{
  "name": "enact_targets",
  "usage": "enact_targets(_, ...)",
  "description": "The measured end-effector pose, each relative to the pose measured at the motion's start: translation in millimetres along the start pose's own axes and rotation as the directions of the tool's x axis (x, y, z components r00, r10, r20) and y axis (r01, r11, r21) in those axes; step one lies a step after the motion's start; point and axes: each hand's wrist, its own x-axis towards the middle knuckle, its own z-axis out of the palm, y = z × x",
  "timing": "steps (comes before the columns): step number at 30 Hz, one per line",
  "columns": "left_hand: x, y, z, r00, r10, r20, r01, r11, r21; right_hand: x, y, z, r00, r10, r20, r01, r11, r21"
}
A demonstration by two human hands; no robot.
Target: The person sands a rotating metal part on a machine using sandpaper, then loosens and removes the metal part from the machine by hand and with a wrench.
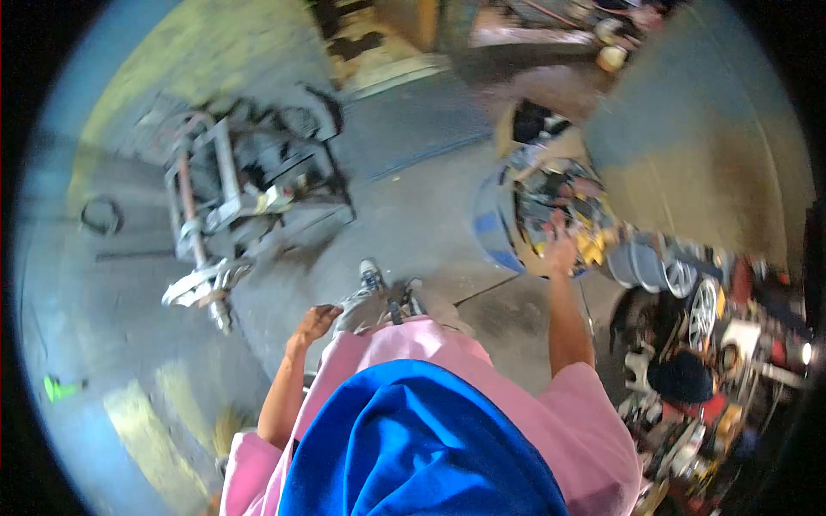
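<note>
My right hand (561,249) reaches out to the edge of a blue drum (495,225) heaped with mixed scrap (559,191). Its fingers look spread, beside some yellow pieces (592,245) in the heap. Nothing is visibly held in it. My left hand (320,321) hangs in front of my body at the left, its fingers curled. Whether anything is inside those fingers is too small to make out.
A metal frame with a shaft (225,172) stands on the floor at the left. Crowded parts and tools, with a dark hat (681,377) among them, fill the right side. A large tan panel (688,129) rises behind the drum. A doorway (387,43) is ahead.
</note>
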Motion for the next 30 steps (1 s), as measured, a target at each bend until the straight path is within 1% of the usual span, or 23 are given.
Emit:
enact_targets(1, -9, -14, 6, 0.999, -0.034, -0.025, 0.035, 0.998, 0.042, 11, -4, -3, 0.981, 0.008, 0.193, 0.016, 0.993, -0.12)
enact_targets(2, 7, -89, 24, 0.951, 0.276, 0.139, -0.294, 0.946, 0.136, 16, 4, 10, 0.986, -0.017, 0.168, 0.048, 0.982, -0.182)
enact_targets(3, -39, -23, 21, 0.991, -0.018, 0.131, 0.001, 0.992, 0.129, 15, 2, 27, 0.989, -0.051, 0.139, 0.083, 0.968, -0.236)
enact_targets(5, -67, -17, 34, 0.992, -0.121, 0.021, 0.119, 0.991, 0.065, 12, -58, -8, 0.994, -0.085, 0.075, 0.09, 0.994, -0.069)
enact_targets(6, -78, -18, 39, 0.986, -0.167, -0.013, 0.167, 0.985, 0.03, 11, -77, -3, 0.985, -0.064, 0.16, 0.043, 0.991, 0.13)
enact_targets(7, -88, 0, 35, 0.981, -0.168, -0.092, 0.175, 0.982, 0.077, 2, -98, 19, 0.995, 0.002, 0.102, -0.014, 0.993, 0.115)
enact_targets(8, -80, -15, 35, 0.979, -0.139, -0.15, 0.137, 0.99, -0.026, -2, -117, 22, 0.971, -0.109, 0.213, 0.059, 0.973, 0.225)
enact_targets(9, -84, -15, 34, 0.972, -0.108, -0.21, 0.098, 0.994, -0.055, -9, -138, 22, 0.927, -0.222, 0.304, 0.116, 0.937, 0.33)
enact_targets(11, -95, -3, 24, 0.951, -0.089, -0.296, 0.063, 0.993, -0.097, -36, -173, 64, 0.791, -0.362, 0.493, 0.044, 0.838, 0.544)
enact_targets(13, -121, 23, -3, 0.929, -0.25, -0.272, 0.137, 0.917, -0.375, -71, -225, 62, 0.627, -0.507, 0.592, 0.127, 0.816, 0.565)
enact_targets(14, -133, 29, -17, 0.92, -0.264, -0.288, 0.14, 0.911, -0.388, -87, -242, 74, 0.572, -0.584, 0.576, 0.219, 0.786, 0.578)
enact_targets(15, -145, 34, -32, 0.877, -0.288, -0.385, 0.143, 0.921, -0.363, -103, -258, 85, 0.511, -0.652, 0.561, 0.304, 0.747, 0.591)
enact_targets(16, -154, 31, -45, 0.825, -0.303, -0.477, 0.148, 0.931, -0.334, -113, -275, 83, 0.498, -0.667, 0.554, 0.314, 0.734, 0.602)
enact_targets(18, -173, 4, -70, 0.707, -0.252, -0.66, 0.086, 0.958, -0.273, -129, -308, 80, 0.304, -0.684, 0.663, 0.283, 0.729, 0.623)
enact_targets(19, -186, -1, -89, 0.656, -0.241, -0.716, 0.071, 0.963, -0.259, -134, -321, 81, 0.298, -0.689, 0.661, 0.284, 0.725, 0.627)
enact_targets(20, -196, -15, -110, 0.619, -0.243, -0.747, 0.05, 0.961, -0.271, -140, -332, 84, 0.27, -0.686, 0.675, 0.221, 0.727, 0.65)
enact_targets(21, -212, -15, -135, 0.585, -0.266, -0.766, 0.085, 0.959, -0.269, -145, -344, 86, 0.243, -0.683, 0.689, 0.154, 0.729, 0.667)
enact_targets(22, -221, -24, -158, 0.548, -0.231, -0.804, 0.045, 0.968, -0.247, -149, -354, 87, 0.244, -0.679, 0.693, 0.146, 0.732, 0.665)
enact_targets(24, -237, -38, -207, 0.486, -0.168, -0.858, -0.004, 0.981, -0.195, -153, -381, 81, 0.246, -0.666, 0.704, -0.034, 0.721, 0.693)
enact_targets(26, -240, -48, -256, 0.481, -0.137, -0.866, -0.008, 0.987, -0.161, -157, -414, 70, 0.261, -0.631, 0.731, -0.037, 0.75, 0.66)
enact_targets(27, -237, -52, -280, 0.495, -0.122, -0.86, -0.014, 0.989, -0.148, -162, -432, 62, 0.276, -0.625, 0.73, -0.084, 0.741, 0.666)
enact_targets(29, -226, -63, -325, 0.55, 0.058, -0.833, -0.032, 0.998, 0.049, -173, -467, 60, 0.291, -0.609, 0.738, -0.16, 0.73, 0.665)
enact_targets(30, -217, -69, -345, 0.565, 0.084, -0.821, -0.051, 0.996, 0.067, -180, -485, 61, 0.316, -0.592, 0.741, -0.176, 0.731, 0.66)
